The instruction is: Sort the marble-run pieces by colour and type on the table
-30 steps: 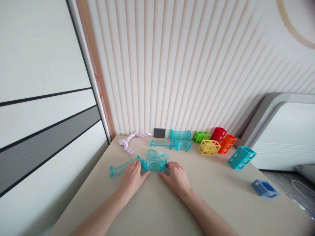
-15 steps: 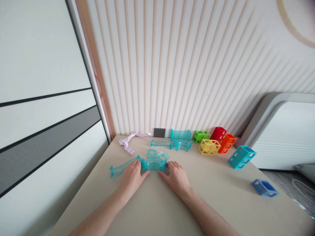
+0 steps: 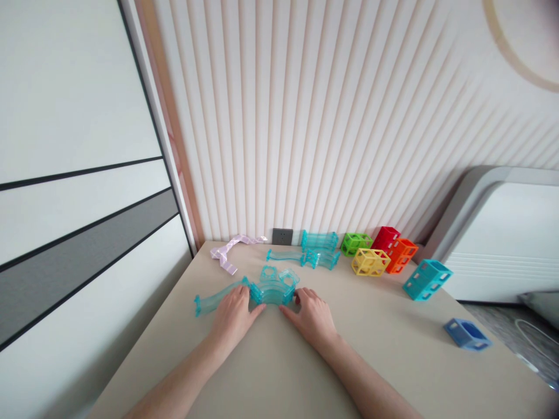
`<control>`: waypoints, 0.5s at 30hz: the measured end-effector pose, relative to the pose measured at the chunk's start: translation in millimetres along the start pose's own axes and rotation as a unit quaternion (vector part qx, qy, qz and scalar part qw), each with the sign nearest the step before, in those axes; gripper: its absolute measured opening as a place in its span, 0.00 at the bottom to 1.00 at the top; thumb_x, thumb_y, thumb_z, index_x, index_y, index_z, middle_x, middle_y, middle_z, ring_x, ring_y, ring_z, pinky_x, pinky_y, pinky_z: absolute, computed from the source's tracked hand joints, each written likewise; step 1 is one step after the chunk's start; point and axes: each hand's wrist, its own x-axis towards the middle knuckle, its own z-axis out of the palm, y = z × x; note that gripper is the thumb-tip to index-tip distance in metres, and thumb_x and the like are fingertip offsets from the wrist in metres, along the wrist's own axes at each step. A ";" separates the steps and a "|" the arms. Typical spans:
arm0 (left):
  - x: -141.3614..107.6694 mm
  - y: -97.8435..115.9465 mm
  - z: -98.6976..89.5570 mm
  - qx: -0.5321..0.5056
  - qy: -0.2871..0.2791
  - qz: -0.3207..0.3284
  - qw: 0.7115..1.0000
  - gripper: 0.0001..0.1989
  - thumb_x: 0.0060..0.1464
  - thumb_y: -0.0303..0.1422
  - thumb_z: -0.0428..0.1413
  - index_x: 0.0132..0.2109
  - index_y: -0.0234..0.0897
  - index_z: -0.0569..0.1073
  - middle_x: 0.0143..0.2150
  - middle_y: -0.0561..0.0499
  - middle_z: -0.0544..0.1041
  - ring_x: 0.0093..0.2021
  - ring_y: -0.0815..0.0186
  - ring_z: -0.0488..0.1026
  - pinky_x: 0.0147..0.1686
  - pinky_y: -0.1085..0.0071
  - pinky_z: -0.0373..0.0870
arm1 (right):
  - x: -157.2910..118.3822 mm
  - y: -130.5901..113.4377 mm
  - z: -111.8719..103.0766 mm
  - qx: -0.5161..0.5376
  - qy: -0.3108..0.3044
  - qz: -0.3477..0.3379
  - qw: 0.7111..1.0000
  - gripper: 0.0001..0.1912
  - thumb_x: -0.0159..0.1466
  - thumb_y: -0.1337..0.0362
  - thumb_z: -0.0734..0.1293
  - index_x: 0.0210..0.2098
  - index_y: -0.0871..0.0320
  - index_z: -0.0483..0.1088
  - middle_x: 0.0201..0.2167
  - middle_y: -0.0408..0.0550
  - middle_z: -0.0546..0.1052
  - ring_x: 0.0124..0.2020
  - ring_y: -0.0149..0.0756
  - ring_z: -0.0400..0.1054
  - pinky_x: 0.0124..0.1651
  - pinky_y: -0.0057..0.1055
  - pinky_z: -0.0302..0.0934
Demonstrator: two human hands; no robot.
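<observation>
A stack of translucent teal curved track pieces (image 3: 271, 293) lies on the table, its arc between my two hands. My left hand (image 3: 234, 311) is closed about the stack's left end, thumb in front and fingers behind. At the right end, my right hand (image 3: 312, 314) curls its fingers against the side, with the thumb along the front. A longer wavy teal track piece (image 3: 213, 300) passes behind my left hand and is partly covered by it. Just beyond the stack lie two small clear teal connector plates, a left plate (image 3: 268, 273) and a right plate (image 3: 288, 276).
Along the wall are a lilac folded strip (image 3: 223, 252), teal straight tracks (image 3: 321, 240) and a wavy track (image 3: 286, 255). Open block frames stand rightward: green (image 3: 356, 244), yellow (image 3: 370, 262), red (image 3: 386, 238), orange (image 3: 400, 256), turquoise (image 3: 427, 280), blue (image 3: 468, 334).
</observation>
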 end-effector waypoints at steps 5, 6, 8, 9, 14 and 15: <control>-0.5 -0.3 -3.5 -0.017 -0.004 -0.003 1.000 0.14 0.58 0.43 0.58 0.42 0.36 0.74 0.41 0.41 0.80 0.46 0.49 0.78 0.45 0.60 0.72 | 0.0 -0.2 -0.1 0.006 -0.002 0.005 1.000 0.13 0.63 0.51 0.69 0.35 0.54 0.72 0.35 0.47 0.80 0.39 0.41 0.75 0.39 0.31 0.61; -0.8 0.0 -4.9 -0.018 -0.007 -0.002 1.000 0.14 0.58 0.43 0.58 0.42 0.36 0.74 0.41 0.41 0.80 0.46 0.49 0.79 0.45 0.60 0.72 | -0.2 0.3 0.2 0.006 -0.002 0.004 1.000 0.13 0.64 0.51 0.69 0.35 0.54 0.72 0.35 0.47 0.80 0.39 0.41 0.75 0.39 0.30 0.61; -1.3 1.2 -7.2 -0.018 -0.015 0.003 1.000 0.13 0.57 0.42 0.59 0.42 0.36 0.74 0.41 0.41 0.81 0.46 0.49 0.79 0.45 0.60 0.72 | -0.9 2.0 0.6 0.007 -0.001 0.000 1.000 0.13 0.64 0.51 0.69 0.35 0.55 0.72 0.35 0.47 0.80 0.39 0.41 0.75 0.39 0.30 0.61; -1.3 2.1 -7.9 -0.018 -0.018 0.005 1.000 0.13 0.58 0.41 0.59 0.42 0.36 0.74 0.42 0.41 0.81 0.47 0.49 0.79 0.45 0.60 0.72 | -1.3 3.0 0.4 0.008 0.000 -0.002 1.000 0.13 0.63 0.51 0.69 0.35 0.55 0.72 0.35 0.47 0.80 0.39 0.41 0.75 0.39 0.30 0.61; 3.0 13.2 -5.8 -0.023 -0.020 0.012 0.999 0.12 0.58 0.40 0.58 0.43 0.35 0.75 0.42 0.40 0.81 0.47 0.49 0.79 0.46 0.60 0.72 | -3.3 11.7 -7.2 0.013 0.013 0.007 1.000 0.12 0.64 0.52 0.70 0.35 0.55 0.72 0.36 0.47 0.80 0.39 0.40 0.75 0.39 0.30 0.61; 5.1 17.3 -4.9 -0.024 -0.018 0.013 0.999 0.12 0.58 0.39 0.58 0.43 0.35 0.75 0.43 0.40 0.81 0.48 0.49 0.79 0.47 0.59 0.72 | -3.5 14.7 -9.9 0.014 0.016 0.012 1.000 0.12 0.64 0.52 0.70 0.36 0.55 0.73 0.36 0.47 0.80 0.39 0.40 0.75 0.39 0.29 0.61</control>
